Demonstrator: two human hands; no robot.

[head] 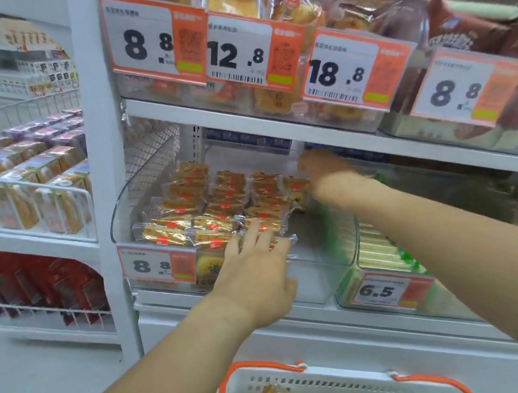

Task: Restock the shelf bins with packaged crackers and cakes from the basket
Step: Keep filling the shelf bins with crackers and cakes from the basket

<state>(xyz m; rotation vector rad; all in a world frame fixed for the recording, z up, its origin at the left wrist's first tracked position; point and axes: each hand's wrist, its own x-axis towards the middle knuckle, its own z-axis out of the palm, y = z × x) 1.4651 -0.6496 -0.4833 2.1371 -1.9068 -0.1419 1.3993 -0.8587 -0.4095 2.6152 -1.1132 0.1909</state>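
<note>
Left hand (254, 269) spread flat, fingers straight, resting on the front cracker packets (219, 225) in the clear shelf bin (118, 218); right hand (324, 172) reaches to the bin's back right, fingers hidden, grip cannot be told; white basket (320, 380) with orange handles below, a few packets inside.

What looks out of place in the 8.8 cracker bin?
One packet at the front of the clear bin lies askew over the front lip, under the left hand, instead of in the rows. The bin's right side is bare.
</note>
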